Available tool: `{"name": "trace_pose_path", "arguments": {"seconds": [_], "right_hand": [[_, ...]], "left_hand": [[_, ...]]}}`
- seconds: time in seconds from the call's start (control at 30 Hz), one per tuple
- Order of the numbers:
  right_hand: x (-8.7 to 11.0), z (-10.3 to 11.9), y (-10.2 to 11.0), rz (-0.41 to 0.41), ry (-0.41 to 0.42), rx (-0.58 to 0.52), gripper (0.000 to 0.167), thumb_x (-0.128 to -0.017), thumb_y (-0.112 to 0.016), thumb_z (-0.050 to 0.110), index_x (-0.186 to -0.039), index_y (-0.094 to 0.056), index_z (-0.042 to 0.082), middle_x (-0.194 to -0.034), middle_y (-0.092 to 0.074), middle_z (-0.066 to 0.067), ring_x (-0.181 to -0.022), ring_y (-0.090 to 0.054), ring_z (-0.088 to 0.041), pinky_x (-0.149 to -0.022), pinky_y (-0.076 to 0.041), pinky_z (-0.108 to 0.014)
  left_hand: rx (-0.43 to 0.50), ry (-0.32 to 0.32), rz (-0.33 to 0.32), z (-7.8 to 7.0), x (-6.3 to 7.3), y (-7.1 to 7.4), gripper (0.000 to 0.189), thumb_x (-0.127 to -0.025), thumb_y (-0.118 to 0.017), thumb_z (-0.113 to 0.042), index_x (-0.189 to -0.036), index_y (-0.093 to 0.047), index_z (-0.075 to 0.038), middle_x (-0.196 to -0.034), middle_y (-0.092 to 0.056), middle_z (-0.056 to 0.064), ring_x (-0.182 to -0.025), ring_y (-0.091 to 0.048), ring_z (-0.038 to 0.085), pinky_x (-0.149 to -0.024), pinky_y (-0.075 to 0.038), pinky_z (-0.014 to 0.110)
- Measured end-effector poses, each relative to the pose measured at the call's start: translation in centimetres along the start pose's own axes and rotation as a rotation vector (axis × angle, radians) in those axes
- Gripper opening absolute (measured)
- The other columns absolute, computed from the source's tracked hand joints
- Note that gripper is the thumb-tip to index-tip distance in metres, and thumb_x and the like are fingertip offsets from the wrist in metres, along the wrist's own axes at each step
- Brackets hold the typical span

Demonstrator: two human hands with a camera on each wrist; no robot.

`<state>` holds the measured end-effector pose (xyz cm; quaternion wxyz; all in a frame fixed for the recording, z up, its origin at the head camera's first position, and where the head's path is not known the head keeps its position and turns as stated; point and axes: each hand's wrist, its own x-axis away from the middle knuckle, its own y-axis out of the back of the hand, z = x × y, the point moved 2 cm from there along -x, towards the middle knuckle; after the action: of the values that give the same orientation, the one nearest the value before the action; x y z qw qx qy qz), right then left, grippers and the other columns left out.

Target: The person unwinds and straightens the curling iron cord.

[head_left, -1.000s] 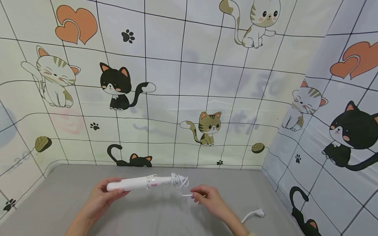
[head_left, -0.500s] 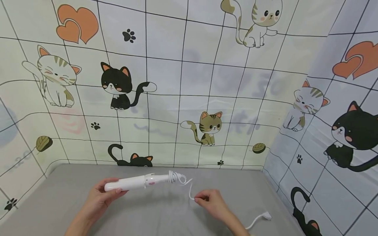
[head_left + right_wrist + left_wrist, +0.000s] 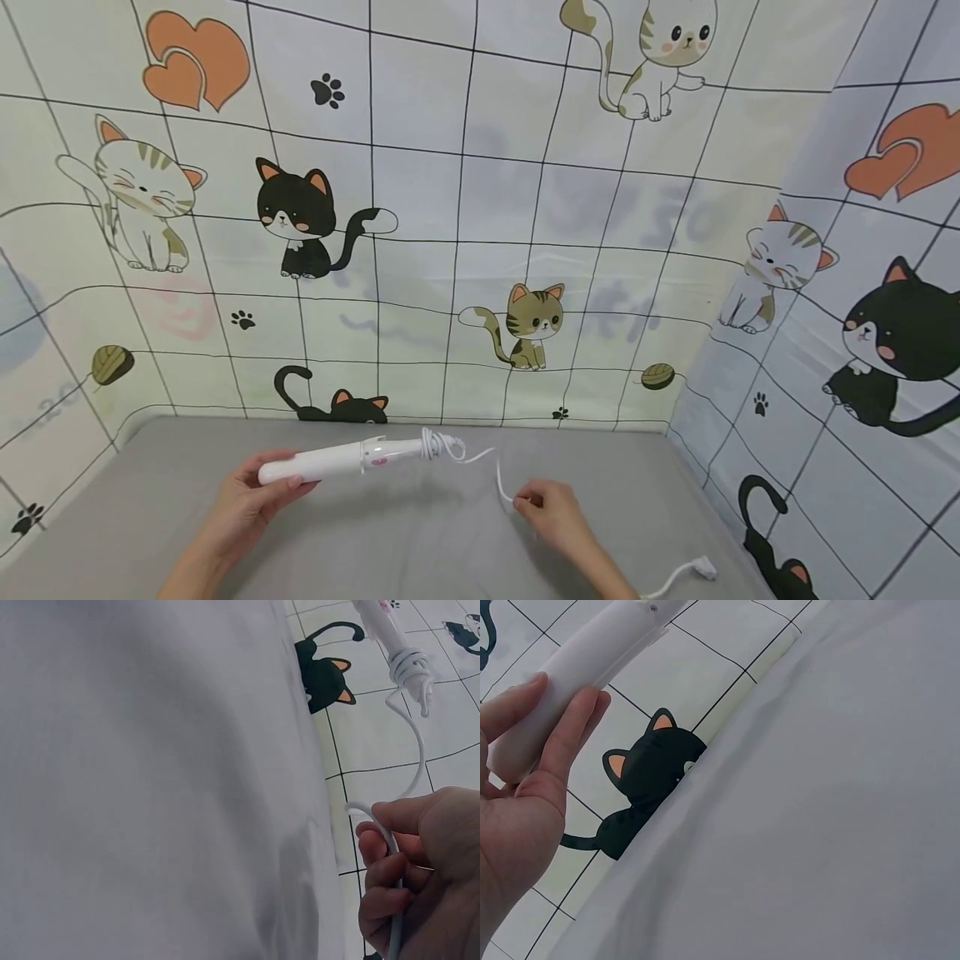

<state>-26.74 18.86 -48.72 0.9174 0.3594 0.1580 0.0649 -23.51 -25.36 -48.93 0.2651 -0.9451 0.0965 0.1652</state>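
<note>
My left hand (image 3: 243,510) grips the thick rounded end of a white curling iron (image 3: 330,460), holding it above the grey surface. In the left wrist view, thumb and fingers curl round its smooth white body (image 3: 574,671). A pink mark shows near its middle. White cord is wound in several loops (image 3: 410,667) round its slimmer end. From there a loose length of cord (image 3: 500,479) runs to my right hand (image 3: 551,518), which pinches it between thumb and fingers. The cord (image 3: 395,930) passes on through the curled fingers in the right wrist view.
The cord's white plug (image 3: 703,568) hangs beyond my right forearm, near the lower right. A grey cloth-covered surface (image 3: 420,542) spreads beneath both hands. White cloth walls (image 3: 420,192) with black grid lines and printed cats stand at the back and sides.
My right hand has moved right and slightly down, drawing out a longer stretch of cord. The curling iron has shifted slightly left and its cord end has risen. The plug has moved right and down.
</note>
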Motion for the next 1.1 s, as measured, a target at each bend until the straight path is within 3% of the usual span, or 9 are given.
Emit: {"name": "trace_pose_path", "arguments": {"seconds": [0.27, 0.4, 0.47, 0.6, 0.77, 0.93, 1.1], "right_hand": [[0.5, 0.0, 0.8, 0.016, -0.041, 0.081, 0.015, -0.093, -0.074, 0.022, -0.086, -0.075, 0.009, -0.068, -0.059, 0.008, -0.059, -0.048, -0.006, -0.047, -0.043, -0.021], [0.5, 0.0, 1.1, -0.009, -0.055, 0.121, 0.015, -0.094, -0.073, 0.023, -0.092, -0.076, 0.008, -0.076, -0.066, 0.006, -0.068, -0.056, -0.009, -0.057, -0.051, -0.024], [0.3, 0.0, 1.1, -0.023, -0.052, 0.091, 0.017, -0.094, -0.073, 0.02, -0.101, -0.075, 0.004, -0.084, -0.07, 0.002, -0.075, -0.063, -0.013, -0.064, -0.057, -0.027], [-0.3, 0.3, 1.1, -0.033, -0.049, -0.032, 0.038, -0.094, -0.072, 0.015, -0.126, -0.065, -0.002, -0.107, -0.072, -0.013, -0.092, -0.07, -0.026, -0.072, -0.063, -0.031], [-1.1, 1.1, 0.0, 0.052, 0.041, -0.228, 0.055, -0.093, -0.073, 0.008, -0.143, -0.054, -0.001, -0.135, -0.06, -0.026, -0.114, -0.065, -0.042, -0.087, -0.066, -0.043], [-1.5, 1.8, -1.5, 0.161, 0.167, -0.397, 0.039, -0.096, -0.07, 0.005, -0.132, -0.061, -0.007, -0.14, -0.056, -0.028, -0.128, -0.054, -0.046, -0.105, -0.055, -0.054], [-1.3, 2.1, -2.1, 0.181, 0.197, -0.427, 0.018, -0.101, -0.066, 0.011, -0.111, -0.073, -0.003, -0.122, -0.07, -0.021, -0.116, -0.066, -0.026, -0.104, -0.057, -0.036]], "left_hand": [[-0.056, 0.053, 0.029, -0.6, -0.4, 0.2, 0.048, -0.091, -0.049, 0.027, -0.118, -0.071, -0.007, -0.12, -0.064, 0.005, -0.109, -0.067, 0.021, -0.099, -0.058, 0.045], [-0.078, 0.061, 0.05, -0.8, -0.6, 0.2, 0.048, -0.092, -0.05, 0.027, -0.117, -0.071, -0.007, -0.119, -0.063, 0.005, -0.109, -0.066, 0.019, -0.099, -0.058, 0.046], [-0.079, 0.064, 0.06, -0.8, -0.6, 0.1, 0.048, -0.092, -0.05, 0.026, -0.117, -0.072, -0.008, -0.119, -0.062, 0.005, -0.109, -0.066, 0.019, -0.099, -0.058, 0.046], [-0.072, 0.07, 0.077, -0.8, -0.7, -0.1, 0.049, -0.092, -0.05, 0.026, -0.117, -0.072, -0.009, -0.119, -0.061, 0.004, -0.109, -0.066, 0.018, -0.098, -0.059, 0.045], [-0.067, 0.077, 0.092, -1.1, -0.6, -0.1, 0.05, -0.092, -0.05, 0.026, -0.117, -0.072, -0.011, -0.12, -0.061, 0.004, -0.109, -0.066, 0.018, -0.098, -0.059, 0.046], [-0.058, 0.084, 0.114, -1.3, -0.6, -0.1, 0.051, -0.092, -0.048, 0.026, -0.117, -0.072, -0.012, -0.121, -0.064, 0.003, -0.11, -0.065, 0.019, -0.099, -0.058, 0.048], [-0.042, 0.073, 0.135, -1.4, -0.6, 0.2, 0.054, -0.092, -0.046, 0.027, -0.119, -0.072, -0.012, -0.122, -0.063, 0.003, -0.111, -0.065, 0.019, -0.1, -0.057, 0.05]]}}
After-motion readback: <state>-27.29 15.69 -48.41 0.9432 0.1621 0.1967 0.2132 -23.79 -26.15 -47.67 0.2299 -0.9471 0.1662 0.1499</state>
